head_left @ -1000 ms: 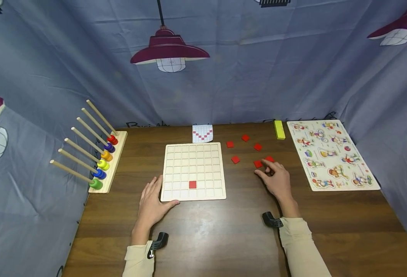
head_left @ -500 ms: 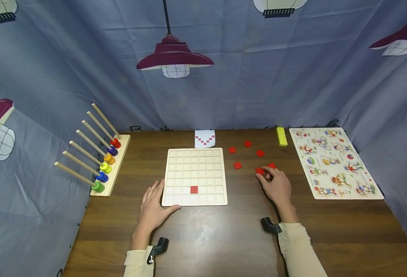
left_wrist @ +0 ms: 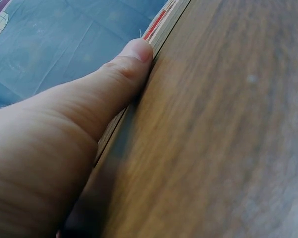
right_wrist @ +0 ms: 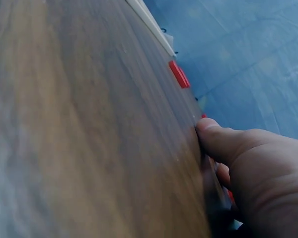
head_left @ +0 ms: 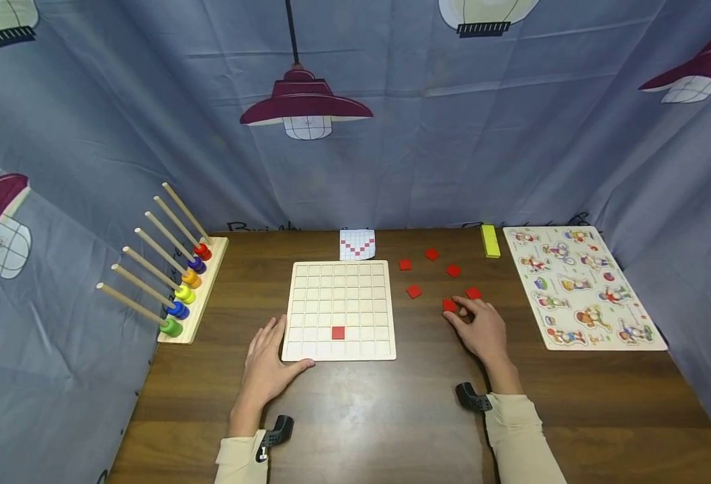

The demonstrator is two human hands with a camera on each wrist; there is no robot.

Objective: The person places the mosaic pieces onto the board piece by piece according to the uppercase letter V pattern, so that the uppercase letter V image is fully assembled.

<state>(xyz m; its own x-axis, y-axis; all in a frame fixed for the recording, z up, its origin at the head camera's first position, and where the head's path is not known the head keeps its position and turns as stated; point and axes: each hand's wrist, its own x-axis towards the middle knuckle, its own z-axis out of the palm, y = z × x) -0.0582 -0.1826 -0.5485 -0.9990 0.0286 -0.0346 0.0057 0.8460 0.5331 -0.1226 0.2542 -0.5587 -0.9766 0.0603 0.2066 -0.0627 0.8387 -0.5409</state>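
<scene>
A pale wooden grid board lies on the table with one red square tile in its second row from the front. My left hand rests at the board's front left corner, fingers straight along the left side and thumb at the front edge; the left wrist view shows that thumb against the edge. Right of the board, my right hand pinches a red tile between thumb and forefinger, low over the table. In the right wrist view the hand mostly hides this tile.
Several loose red tiles, such as one tile, lie between board and right hand. Behind the board is a pattern card. A peg stand with coloured rings is left; a yellow block and picture puzzle board are right.
My right thumb and forefinger have closed on the red tile and drawn it slightly toward me. The left hand stays at the board. The head view has tilted upward a little.
</scene>
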